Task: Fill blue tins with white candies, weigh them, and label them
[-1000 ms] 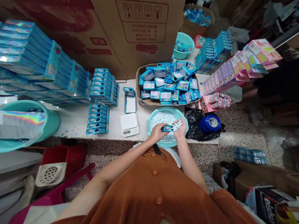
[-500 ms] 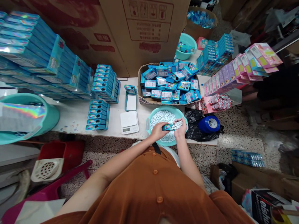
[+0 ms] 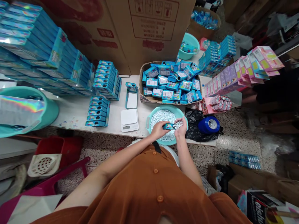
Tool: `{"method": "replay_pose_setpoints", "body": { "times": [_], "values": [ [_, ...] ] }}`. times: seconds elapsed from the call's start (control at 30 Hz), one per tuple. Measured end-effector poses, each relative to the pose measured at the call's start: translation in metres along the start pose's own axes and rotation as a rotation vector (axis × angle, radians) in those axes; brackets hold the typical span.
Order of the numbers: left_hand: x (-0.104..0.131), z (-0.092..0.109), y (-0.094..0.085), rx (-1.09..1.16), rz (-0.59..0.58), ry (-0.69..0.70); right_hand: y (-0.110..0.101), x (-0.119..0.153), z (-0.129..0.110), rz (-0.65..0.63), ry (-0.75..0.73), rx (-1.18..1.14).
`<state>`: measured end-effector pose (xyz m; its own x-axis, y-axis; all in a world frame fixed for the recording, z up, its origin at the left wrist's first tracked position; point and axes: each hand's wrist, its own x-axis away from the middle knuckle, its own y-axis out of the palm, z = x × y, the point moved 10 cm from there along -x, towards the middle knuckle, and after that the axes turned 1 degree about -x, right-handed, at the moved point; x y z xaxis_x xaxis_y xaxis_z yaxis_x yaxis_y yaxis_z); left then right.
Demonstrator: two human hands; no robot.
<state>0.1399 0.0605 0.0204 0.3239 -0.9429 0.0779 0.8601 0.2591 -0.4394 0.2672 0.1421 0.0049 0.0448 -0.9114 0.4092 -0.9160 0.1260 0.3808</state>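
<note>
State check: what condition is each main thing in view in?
Left hand: gripping small blue box
Right hand: cupped open, bearing white pellets
Teal basin: holding more white pellets
Carton: open, heaped with blue boxes
Scale: display too small to read
Blue roll: resting on black bag

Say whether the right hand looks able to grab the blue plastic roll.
Probably not now: the right hand cups small white pellets, though the way to the blue roll looks open.

Dim indoor light; rainbow glare on left film; dark, soft right edge; wide-angle stretch.
</note>
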Motion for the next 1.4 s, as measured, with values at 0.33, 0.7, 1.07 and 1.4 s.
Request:
{"method": "replay_pose_setpoints", "body": {
  "times": [0.33, 0.7, 1.07, 1.4],
  "values": [
    [0.003, 0.012, -0.005, -0.001, 0.016, 0.081, 0.005, 0.005, -0.007, -0.024, -0.026, 0.093],
    [0.006, -0.001, -0.002, 0.148, 0.045, -0.044, 0.009, 0.009, -0.013, -0.056, -0.048, 0.081],
    [0.01, 0.003, -0.003, 0.183, 0.064, -0.006, 0.011, 0.015, -0.017, -0.068, -0.056, 0.12],
    [0.015, 0.03, -0.009, 0.019, 0.047, 0.159, 0.008, 0.014, -0.018, -0.034, -0.063, 0.119]
  ]
}}
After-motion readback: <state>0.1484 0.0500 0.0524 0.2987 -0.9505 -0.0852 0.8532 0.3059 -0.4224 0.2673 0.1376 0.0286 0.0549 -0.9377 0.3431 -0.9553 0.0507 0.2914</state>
